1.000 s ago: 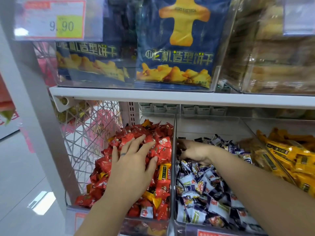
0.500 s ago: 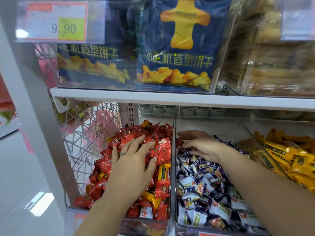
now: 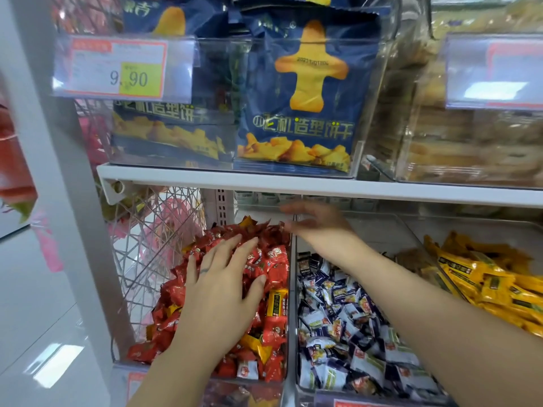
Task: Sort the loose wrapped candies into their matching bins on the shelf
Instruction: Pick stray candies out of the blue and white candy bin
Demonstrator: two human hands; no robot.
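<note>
Three clear bins stand side by side on the lower shelf. The left bin (image 3: 286,333) is heaped with red wrapped candies (image 3: 273,265), and a few yellow candies (image 3: 276,302) lie among them. My left hand (image 3: 226,289) rests flat on the red heap with its fingers spread. The middle bin (image 3: 382,230) holds navy-and-white candies (image 3: 343,315). My right hand (image 3: 317,223) hovers over the back of the divider between these two bins, blurred, fingers stretched out to the left. I see nothing held in it. The right bin (image 3: 440,271) holds yellow wrapped candies (image 3: 487,277).
The white upper shelf (image 3: 293,183) hangs close above the bins' back. On it stand clear boxes with blue biscuit bags (image 3: 302,107) and a 9.90 price tag (image 3: 117,69). A white wire basket (image 3: 147,245) and a grey upright (image 3: 67,171) are at the left.
My right hand has lifted out of the navy-and-white candies and moved up and left to the back of the divider. My left hand has stayed on the red heap.
</note>
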